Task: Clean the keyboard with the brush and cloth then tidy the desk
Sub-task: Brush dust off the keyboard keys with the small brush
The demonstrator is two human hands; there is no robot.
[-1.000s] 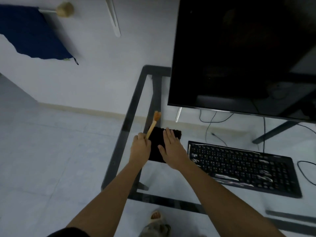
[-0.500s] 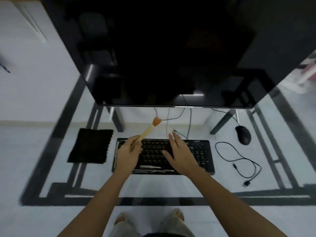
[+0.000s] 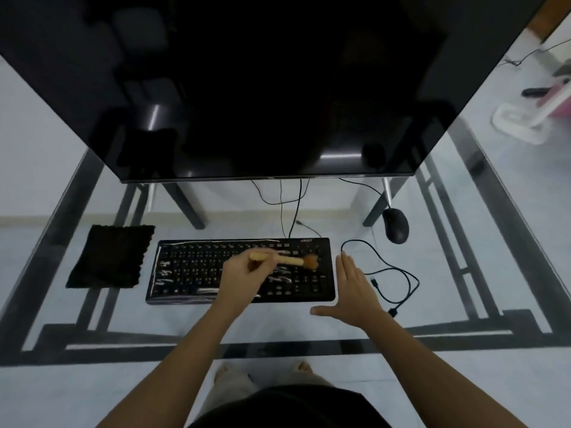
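A black keyboard [image 3: 191, 267] lies on the glass desk [image 3: 278, 322] in front of a large dark monitor [image 3: 247, 88]. My left hand [image 3: 244, 276] is over the keyboard's middle, gripping a wooden brush [image 3: 296, 261] that lies level and points right, its orange bristles on the right-hand keys. My right hand [image 3: 352, 291] is flat and open against the keyboard's right end, thumb along its front corner. A black cloth [image 3: 108, 256] lies flat to the left of the keyboard.
A black mouse [image 3: 396, 225] sits at the back right. A loose black cable [image 3: 392, 273] loops just right of my right hand. Monitor legs and wires stand behind the keyboard. A white and pink object [image 3: 537, 115] sits on the floor at the far right.
My left hand has turned the brush from pointing up and away to level, bristles down on the right-hand keys. My right hand moved off the keys to the keyboard's right end.
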